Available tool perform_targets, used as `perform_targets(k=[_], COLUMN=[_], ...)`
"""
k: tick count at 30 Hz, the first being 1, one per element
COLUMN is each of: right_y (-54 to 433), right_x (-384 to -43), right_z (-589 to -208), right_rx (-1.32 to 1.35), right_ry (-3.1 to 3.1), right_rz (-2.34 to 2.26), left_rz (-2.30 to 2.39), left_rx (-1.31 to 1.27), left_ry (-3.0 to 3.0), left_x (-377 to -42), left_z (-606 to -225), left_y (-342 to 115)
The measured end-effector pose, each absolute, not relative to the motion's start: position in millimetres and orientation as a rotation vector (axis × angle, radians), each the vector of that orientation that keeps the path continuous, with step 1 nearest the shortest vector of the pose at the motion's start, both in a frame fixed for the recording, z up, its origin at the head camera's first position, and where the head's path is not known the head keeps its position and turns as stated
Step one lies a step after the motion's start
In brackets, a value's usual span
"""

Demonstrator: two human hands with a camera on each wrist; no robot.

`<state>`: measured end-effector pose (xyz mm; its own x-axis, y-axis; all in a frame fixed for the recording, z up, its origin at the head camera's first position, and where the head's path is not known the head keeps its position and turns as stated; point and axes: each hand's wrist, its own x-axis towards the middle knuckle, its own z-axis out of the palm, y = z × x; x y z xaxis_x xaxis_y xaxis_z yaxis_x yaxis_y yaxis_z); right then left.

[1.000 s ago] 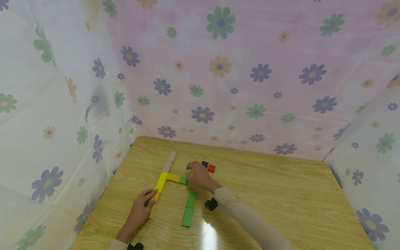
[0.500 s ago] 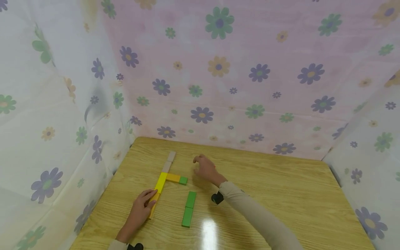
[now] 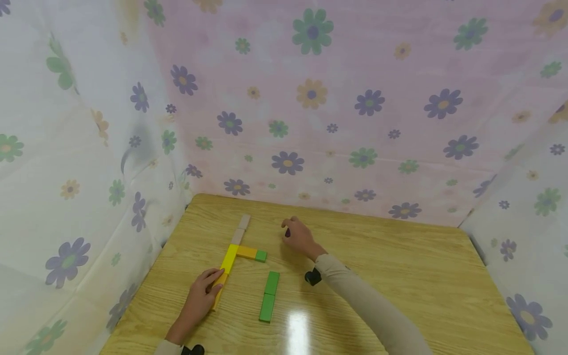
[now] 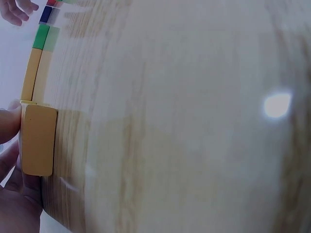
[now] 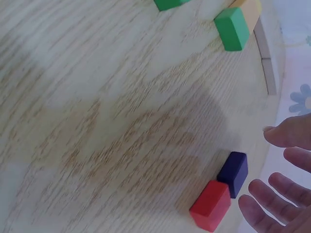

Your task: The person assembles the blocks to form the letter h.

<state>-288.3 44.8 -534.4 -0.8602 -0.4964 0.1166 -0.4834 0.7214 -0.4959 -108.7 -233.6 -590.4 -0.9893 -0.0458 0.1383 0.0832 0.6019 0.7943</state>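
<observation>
My left hand (image 3: 199, 296) holds an orange block (image 4: 39, 141) at the near end of a row. Its thumb lies over the block, with fingers along the far side. Beyond, the row continues with a yellow block (image 3: 229, 260) and two pale wooden blocks (image 3: 240, 229). An orange block (image 3: 246, 252) and a small green cube (image 3: 261, 256) branch off rightward. My right hand (image 3: 299, 237) hovers with thumb and fingers apart beside a dark blue cube (image 5: 233, 174) and a red cube (image 5: 211, 206). In the head view it hides the red cube.
Two long green blocks (image 3: 269, 296) lie end to end, apart from the row, in the middle front of the wooden table (image 3: 399, 286). Flowered cloth (image 3: 337, 138) hangs behind the table and along both sides. Light glares off the front of the tabletop.
My right hand has moved right and back, away from the small green cube to over the dark blue and red cubes. My left hand has stayed on the orange block.
</observation>
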Motion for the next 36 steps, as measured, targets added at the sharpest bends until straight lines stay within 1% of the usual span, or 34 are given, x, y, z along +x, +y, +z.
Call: perform_targets(k=[6,15,23,30,36], right_y=[50,52,49,48,48], right_x=[-292,-301,-304,-302,-303], right_z=[-540,-552,-566,-565,-562], right_rx=[-0.757,-0.755,-0.710,-0.671,-0.699], right_ry=[2.857,2.869,2.916,2.947,2.956], right_rz=[-0.841,-0.848,-0.873,-0.952,-1.015], left_rz=[-1.322,-1.337,-1.331,-1.334,-1.329], left_rx=[-0.036,0.012,-0.013,-0.026,-0.014], left_ry=[-2.695,-2.707,-2.703,-2.685,-2.708], left_x=[-108,-106,-108,-109,-110], left_z=[-591,-594,-594,-591,-590], left_y=[-235,-240,-240,-236,-233])
